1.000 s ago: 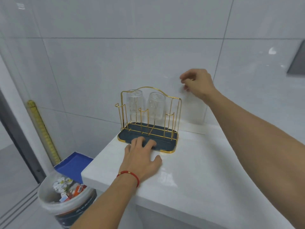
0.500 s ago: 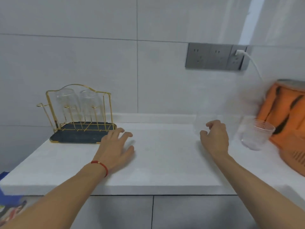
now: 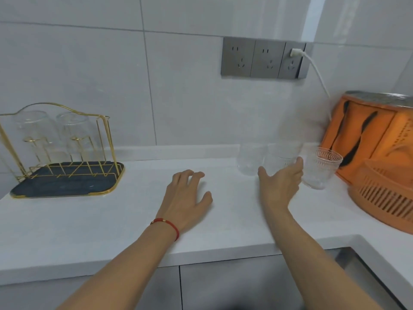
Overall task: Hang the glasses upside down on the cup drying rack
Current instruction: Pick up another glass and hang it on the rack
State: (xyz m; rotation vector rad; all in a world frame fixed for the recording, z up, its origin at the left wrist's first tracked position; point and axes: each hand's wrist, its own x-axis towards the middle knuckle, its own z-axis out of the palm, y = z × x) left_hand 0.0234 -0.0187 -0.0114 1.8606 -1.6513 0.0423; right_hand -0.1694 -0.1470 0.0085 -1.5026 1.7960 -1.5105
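Note:
The gold wire cup drying rack (image 3: 105, 139) stands on its dark tray at the left of the white counter. Two clear glasses hang upside down on it, one at the left (image 3: 31, 128) and one beside it (image 3: 72, 128). Three clear glasses stand upright at the back right: a smooth one (image 3: 251, 161), a middle one (image 3: 282, 157) and a ribbed one (image 3: 321, 170). My right hand (image 3: 280, 186) is open, fingers spread right in front of the middle glass, holding nothing. My left hand (image 3: 186, 198) rests palm down on the counter, fingers apart.
An orange bag (image 3: 366, 135) and an orange slotted basket (image 3: 384, 198) crowd the right end of the counter (image 3: 111, 220). Grey wall sockets (image 3: 263, 61) with a white plug and cable sit above the glasses. A sink edge shows at the bottom right.
My view has swung right from the rack to the standing glasses. My right hand came down from the wall and reached toward the glasses. My left hand left the rack tray and slid along the counter.

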